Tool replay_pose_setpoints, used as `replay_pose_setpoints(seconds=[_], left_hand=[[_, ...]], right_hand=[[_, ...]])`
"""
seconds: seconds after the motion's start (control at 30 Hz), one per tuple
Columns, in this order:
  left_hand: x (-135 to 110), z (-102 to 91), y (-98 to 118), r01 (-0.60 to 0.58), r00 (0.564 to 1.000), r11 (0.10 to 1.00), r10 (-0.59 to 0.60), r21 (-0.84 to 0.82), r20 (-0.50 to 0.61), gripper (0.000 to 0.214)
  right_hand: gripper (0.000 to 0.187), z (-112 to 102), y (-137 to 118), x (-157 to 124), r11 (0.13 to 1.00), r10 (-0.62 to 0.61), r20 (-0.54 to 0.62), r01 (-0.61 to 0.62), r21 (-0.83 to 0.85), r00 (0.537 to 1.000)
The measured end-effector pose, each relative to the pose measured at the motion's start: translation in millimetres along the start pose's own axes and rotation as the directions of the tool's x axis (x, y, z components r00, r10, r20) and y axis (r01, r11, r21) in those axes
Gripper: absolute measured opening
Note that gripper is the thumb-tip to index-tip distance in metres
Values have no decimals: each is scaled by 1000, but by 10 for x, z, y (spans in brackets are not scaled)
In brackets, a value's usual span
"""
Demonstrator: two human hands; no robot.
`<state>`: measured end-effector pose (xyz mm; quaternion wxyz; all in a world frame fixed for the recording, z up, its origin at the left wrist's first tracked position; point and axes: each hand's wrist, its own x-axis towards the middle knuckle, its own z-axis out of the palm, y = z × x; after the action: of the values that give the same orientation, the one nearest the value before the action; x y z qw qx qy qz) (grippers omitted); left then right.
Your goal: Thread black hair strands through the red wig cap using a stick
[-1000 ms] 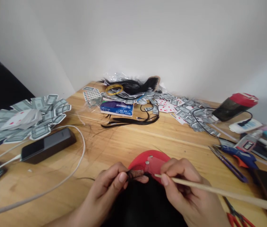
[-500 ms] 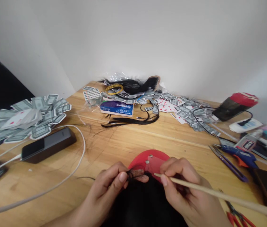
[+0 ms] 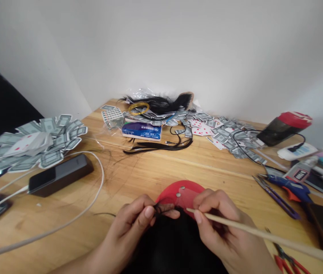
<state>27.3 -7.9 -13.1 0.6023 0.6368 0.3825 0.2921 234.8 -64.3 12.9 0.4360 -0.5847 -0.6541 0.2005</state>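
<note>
My left hand [image 3: 131, 224] pinches a small tuft of black hair [image 3: 163, 208] at the top of a mass of black hair [image 3: 175, 247] that lies between both hands at the near table edge. Behind the hair shows a red plastic piece [image 3: 183, 193] with small metal rivets. My right hand [image 3: 224, 228] is closed on a long thin wooden stick [image 3: 264, 236]. The stick's tip points left toward the pinched tuft, and its shaft runs off to the lower right.
On the wooden table [image 3: 150, 171] lie a black phone [image 3: 60, 175] with a white cable [image 3: 93, 190], fanned cards [image 3: 32, 142], a blue box [image 3: 141, 131], black hair strands [image 3: 161, 144], scattered cards [image 3: 224, 133], a blue glue gun [image 3: 288, 188], scissors [image 3: 277, 196], red-handled pliers [image 3: 288, 262].
Both hands stay almost still on the hair and stick; the view has shifted very slightly.
</note>
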Motion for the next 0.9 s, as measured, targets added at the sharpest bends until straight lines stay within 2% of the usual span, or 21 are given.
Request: replay_pose_setpoints(seconds=[0.37,0.6,0.9], left_hand=[[9,-7,-3,3,1000,999,-3,-33,24,42],[6,-5,-12,-4,1000,1000,4,10,-16,46],[50,9,29,-25,999,1000,24,-7,-34,46]], right_hand=[[17,5,54,-1,997,20,16,-21,76,1000],[18,3,24,19,987,107,21,-108,122,994],[20,-44,7,38,957,225,115,-242,159,967]])
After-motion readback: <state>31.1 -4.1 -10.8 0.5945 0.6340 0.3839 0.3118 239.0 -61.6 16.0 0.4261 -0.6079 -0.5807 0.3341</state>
